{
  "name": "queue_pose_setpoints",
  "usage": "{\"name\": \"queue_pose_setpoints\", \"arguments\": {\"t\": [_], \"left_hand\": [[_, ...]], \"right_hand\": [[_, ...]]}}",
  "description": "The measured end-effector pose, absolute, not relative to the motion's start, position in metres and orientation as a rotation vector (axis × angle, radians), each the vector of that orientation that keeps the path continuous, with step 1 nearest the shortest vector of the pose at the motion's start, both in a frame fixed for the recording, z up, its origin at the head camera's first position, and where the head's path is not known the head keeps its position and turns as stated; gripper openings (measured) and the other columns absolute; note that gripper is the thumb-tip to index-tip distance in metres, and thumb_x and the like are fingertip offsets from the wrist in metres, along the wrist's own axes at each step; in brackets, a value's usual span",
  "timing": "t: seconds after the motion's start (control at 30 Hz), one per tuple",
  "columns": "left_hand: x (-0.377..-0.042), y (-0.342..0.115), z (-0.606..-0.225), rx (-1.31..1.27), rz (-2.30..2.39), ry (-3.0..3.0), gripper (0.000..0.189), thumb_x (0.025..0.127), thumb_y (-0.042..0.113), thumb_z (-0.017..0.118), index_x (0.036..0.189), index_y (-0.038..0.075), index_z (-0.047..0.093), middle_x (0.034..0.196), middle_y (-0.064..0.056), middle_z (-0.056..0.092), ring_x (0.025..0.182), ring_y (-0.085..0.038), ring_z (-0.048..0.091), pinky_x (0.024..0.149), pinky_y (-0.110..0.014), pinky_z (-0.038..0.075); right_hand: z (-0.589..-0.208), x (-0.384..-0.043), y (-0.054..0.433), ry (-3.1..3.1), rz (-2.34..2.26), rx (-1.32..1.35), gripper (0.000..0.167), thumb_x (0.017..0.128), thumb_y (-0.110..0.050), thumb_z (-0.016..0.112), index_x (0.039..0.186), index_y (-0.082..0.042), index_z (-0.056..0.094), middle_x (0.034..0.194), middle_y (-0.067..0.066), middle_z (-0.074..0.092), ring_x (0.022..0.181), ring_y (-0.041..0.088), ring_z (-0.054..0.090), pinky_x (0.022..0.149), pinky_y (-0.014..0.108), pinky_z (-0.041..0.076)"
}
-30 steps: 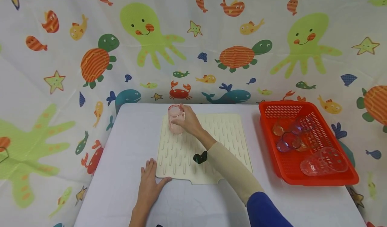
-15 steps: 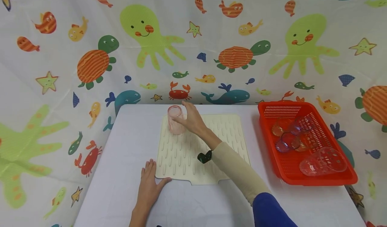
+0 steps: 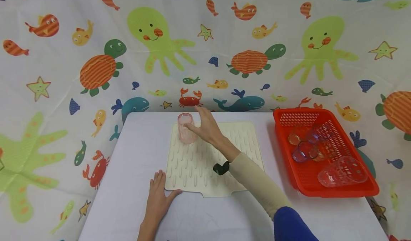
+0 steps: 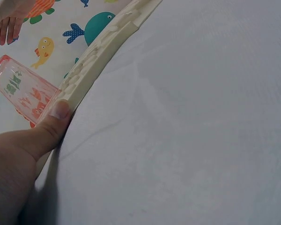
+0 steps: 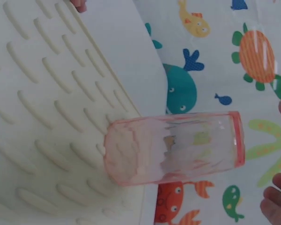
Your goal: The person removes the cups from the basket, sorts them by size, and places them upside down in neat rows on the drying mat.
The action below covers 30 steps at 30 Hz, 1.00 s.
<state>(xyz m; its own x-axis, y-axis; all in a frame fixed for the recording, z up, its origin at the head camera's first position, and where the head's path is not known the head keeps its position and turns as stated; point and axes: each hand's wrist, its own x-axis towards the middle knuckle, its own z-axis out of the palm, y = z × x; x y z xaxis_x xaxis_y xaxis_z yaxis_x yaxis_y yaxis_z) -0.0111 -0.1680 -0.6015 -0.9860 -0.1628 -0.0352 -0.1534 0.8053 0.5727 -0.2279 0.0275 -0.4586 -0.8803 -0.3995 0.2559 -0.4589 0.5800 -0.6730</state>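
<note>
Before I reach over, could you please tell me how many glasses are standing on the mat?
1: the pink glass, upright near the far left corner of the mat, beside the right hand. No other shows there, though the right sleeve covers part of it.

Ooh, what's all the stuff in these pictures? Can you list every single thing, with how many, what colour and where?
Pink tumbler: one, see-through pink, upright on the mat's far left part
Ridged mat: one, cream, on the table
Basket: one, red, table's right side
Large tumbler: one, see-through, tilted in the basket's near end
Smaller glassware: several, overlapping too much to count, purple and orange, in the basket
Table: one, white, under everything
Sea-animal sheet: one, white with colourful prints, behind the table
Wrist gadget: one, blackish, by the right wrist
Sleeves: blue and beige, right arm
Left hand: one, bare, at the mat's near left corner
Right hand: one, bare, beside the pink tumbler
</note>
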Motion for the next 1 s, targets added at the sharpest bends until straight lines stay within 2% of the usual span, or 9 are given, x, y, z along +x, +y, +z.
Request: {"name": "queue_pose_setpoints", "arguments": {"t": [0.4,1.0], "left_hand": [[-0.011,-0.169,-0.602,0.259,-0.928,-2.972,0.110,0.076,0.054,0.081,0.153,-0.007,0.031,0.163,-0.025,0.024,0.154,-0.042,0.017,0.130,-0.055,0.011],[-0.012,-0.171,-0.603,0.246,-0.918,-2.962,0.111,0.075,0.054,0.081,0.153,-0.007,0.031,0.163,-0.025,0.025,0.154,-0.042,0.017,0.131,-0.054,0.011]], "right_hand": [[-0.445,-0.214,0.044,-2.673,1.146,0.761,0.075,0.091,-0.044,0.071,0.149,-0.005,0.043,0.150,0.012,0.049,0.140,0.029,0.045,0.118,0.048,0.045],[-0.431,-0.197,0.076,-2.629,1.059,0.720,0.070,0.091,-0.041,0.071,0.145,-0.003,0.048,0.145,0.015,0.053,0.138,0.030,0.047,0.118,0.050,0.045]]}}
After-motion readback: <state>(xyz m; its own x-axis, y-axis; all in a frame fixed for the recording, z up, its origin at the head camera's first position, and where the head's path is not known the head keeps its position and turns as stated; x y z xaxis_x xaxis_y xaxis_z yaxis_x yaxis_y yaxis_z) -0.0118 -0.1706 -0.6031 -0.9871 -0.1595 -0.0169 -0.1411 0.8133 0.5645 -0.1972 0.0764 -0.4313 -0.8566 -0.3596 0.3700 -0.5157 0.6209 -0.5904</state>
